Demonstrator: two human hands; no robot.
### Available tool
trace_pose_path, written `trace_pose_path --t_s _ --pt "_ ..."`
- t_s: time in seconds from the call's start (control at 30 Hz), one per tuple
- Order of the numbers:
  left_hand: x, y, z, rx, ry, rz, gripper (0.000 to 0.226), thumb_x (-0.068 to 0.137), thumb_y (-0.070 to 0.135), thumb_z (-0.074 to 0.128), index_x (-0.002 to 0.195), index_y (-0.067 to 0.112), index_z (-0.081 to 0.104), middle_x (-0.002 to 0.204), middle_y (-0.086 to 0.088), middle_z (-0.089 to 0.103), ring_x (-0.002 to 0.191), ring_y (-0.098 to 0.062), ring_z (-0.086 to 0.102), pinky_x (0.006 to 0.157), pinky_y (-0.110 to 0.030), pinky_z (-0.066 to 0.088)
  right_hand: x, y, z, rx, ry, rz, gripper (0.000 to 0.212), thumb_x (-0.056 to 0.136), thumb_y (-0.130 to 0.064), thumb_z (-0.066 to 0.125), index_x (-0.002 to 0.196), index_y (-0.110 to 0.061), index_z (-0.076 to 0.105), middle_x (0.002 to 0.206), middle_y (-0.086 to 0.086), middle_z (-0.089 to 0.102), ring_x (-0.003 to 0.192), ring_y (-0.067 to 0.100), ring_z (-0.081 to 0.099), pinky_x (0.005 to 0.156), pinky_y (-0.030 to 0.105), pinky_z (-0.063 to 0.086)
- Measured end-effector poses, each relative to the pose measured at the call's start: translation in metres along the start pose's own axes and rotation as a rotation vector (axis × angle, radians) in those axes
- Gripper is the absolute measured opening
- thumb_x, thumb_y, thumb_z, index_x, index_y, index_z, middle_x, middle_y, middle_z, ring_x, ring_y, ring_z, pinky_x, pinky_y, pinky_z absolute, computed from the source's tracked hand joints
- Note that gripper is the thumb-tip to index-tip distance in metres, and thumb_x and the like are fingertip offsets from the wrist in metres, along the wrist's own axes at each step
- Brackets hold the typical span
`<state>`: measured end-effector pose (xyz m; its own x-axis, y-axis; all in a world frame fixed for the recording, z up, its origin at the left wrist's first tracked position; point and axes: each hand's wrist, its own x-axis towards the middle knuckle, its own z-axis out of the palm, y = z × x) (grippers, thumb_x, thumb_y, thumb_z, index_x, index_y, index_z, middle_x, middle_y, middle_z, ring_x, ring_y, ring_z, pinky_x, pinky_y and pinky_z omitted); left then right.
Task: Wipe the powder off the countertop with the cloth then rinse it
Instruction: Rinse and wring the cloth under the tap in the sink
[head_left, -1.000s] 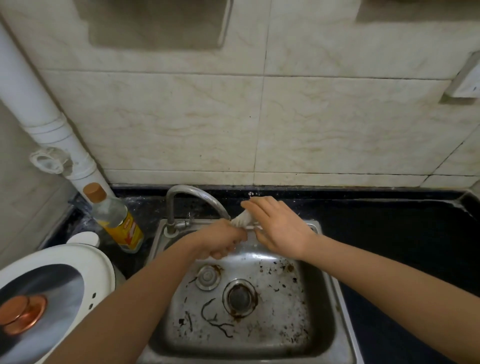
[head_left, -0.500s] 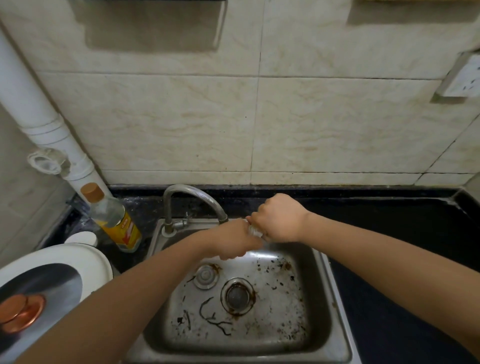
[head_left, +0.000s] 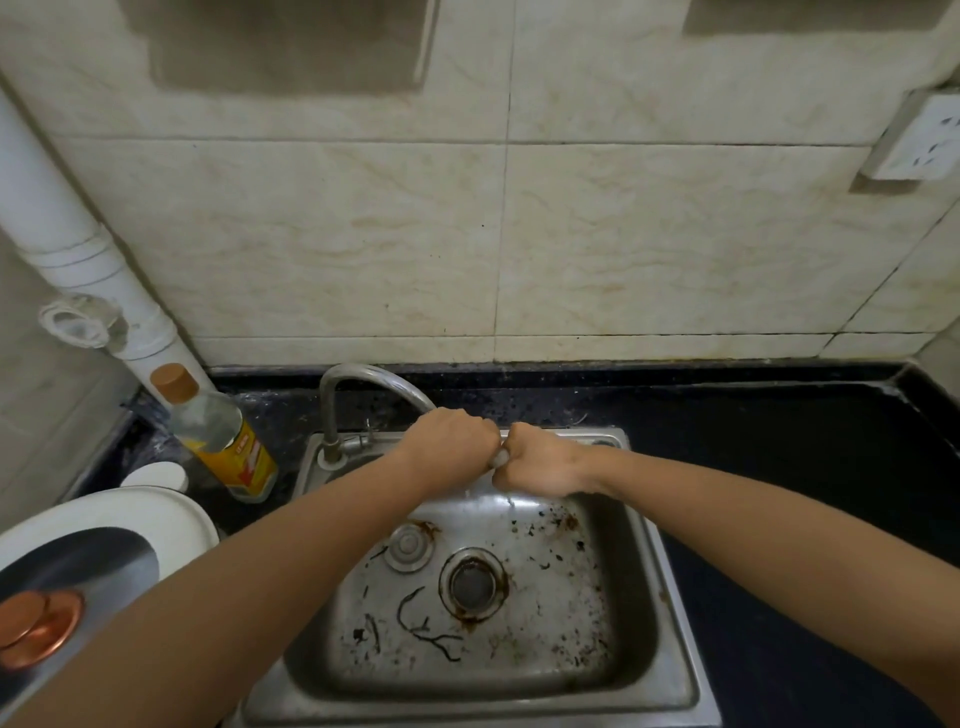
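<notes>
Head view, looking down over a kitchen corner. Across the whole upper half, a cream tiled wall (head_left: 363, 234), stained along the grout lines. Below it, from centre to the right edge, a black speckled countertop (head_left: 779, 431). Sunk into that at lower centre, a steel sink (head_left: 631, 597), floor spotted with dark crumbs and rust marks. From the lower left and lower right corners, two bare forearms, meeting above the back of the basin. At the lower left edge, a white appliance lid (head_left: 130, 514) with a dark panel and a copper-coloured knob (head_left: 36, 629). Up the left edge, slanting, a white pipe (head_left: 52, 208). Just right of its foot, a clear bottle (head_left: 228, 447) with a brown cap and a yellow label. Behind the basin at left, a curved metal faucet (head_left: 353, 371), spout end hidden behind the left hand (head_left: 452, 441). Left hand balled into a fist, knuckles up, fingers wrapped tight around one end of the cloth (head_left: 500, 457). Right hand (head_left: 545, 465) fisted likewise around the other end, knuckle to knuckle with the left. Of the cloth, only a small pale wad showing in the gap between the two fists, over the back of the basin. At the upper right edge, a white wall socket (head_left: 930, 140). On the basin floor, a round drain (head_left: 472, 584) ringed with rust and, just left of it, a smaller round metal cap (head_left: 409, 545).
</notes>
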<state>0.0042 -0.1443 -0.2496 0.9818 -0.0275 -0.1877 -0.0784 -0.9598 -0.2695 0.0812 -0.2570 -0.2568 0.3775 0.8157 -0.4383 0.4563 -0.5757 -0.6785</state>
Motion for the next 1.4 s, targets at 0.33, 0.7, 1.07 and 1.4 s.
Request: trace_pose_path --t_s 0.33,0.7,1.07,1.4 --pt "-0.017 -0.005 0.024 -0.77 0.095 -0.236 0.025 0.086 0.028 0.062 0.101 0.018 0.044 0.096 -0.001 0.057 0.079 -0.018 0.056 0.061 -0.029 0.042 -0.005 0.012 -0.013 -0.132 0.069 -0.092 0.011 0.081 -0.021 0.064 0.074 -0.02 0.054 0.069 -0.004 0.054 0.063 0.01 0.051 0.056 0.023 0.038" --pt "-0.033 -0.014 0.019 -2.123 0.05 -0.684 0.025 0.086 0.035 0.065 0.092 0.011 0.068 0.07 0.0 0.064 0.052 -0.009 0.053 0.053 -0.021 0.044 -0.013 0.027 -0.011 0.186 0.492 -0.249 0.024 0.075 -0.019 0.078 0.097 -0.017 0.07 0.091 0.002 0.064 0.081 0.021 0.062 0.072 0.031 0.051" --pt "-0.042 -0.027 0.009 -2.261 -0.072 -0.637 0.044 0.091 0.052 0.048 0.098 0.011 0.064 0.082 -0.004 0.069 0.064 -0.013 0.06 0.045 -0.021 0.044 -0.024 0.02 -0.026 0.331 0.522 -0.367 0.015 0.087 -0.025 0.065 0.098 -0.014 0.067 0.086 0.004 0.069 0.078 0.018 0.065 0.071 0.027 0.052" --pt "-0.038 -0.015 0.005 -2.347 0.115 -0.635 0.029 0.088 0.035 0.06 0.106 0.012 0.067 0.106 -0.009 0.072 0.092 -0.018 0.069 0.068 -0.026 0.054 -0.024 0.019 -0.012 0.744 0.255 -0.258 0.023 0.091 -0.022 0.054 0.098 -0.003 0.065 0.083 0.005 0.067 0.072 0.013 0.061 0.066 0.022 0.049"
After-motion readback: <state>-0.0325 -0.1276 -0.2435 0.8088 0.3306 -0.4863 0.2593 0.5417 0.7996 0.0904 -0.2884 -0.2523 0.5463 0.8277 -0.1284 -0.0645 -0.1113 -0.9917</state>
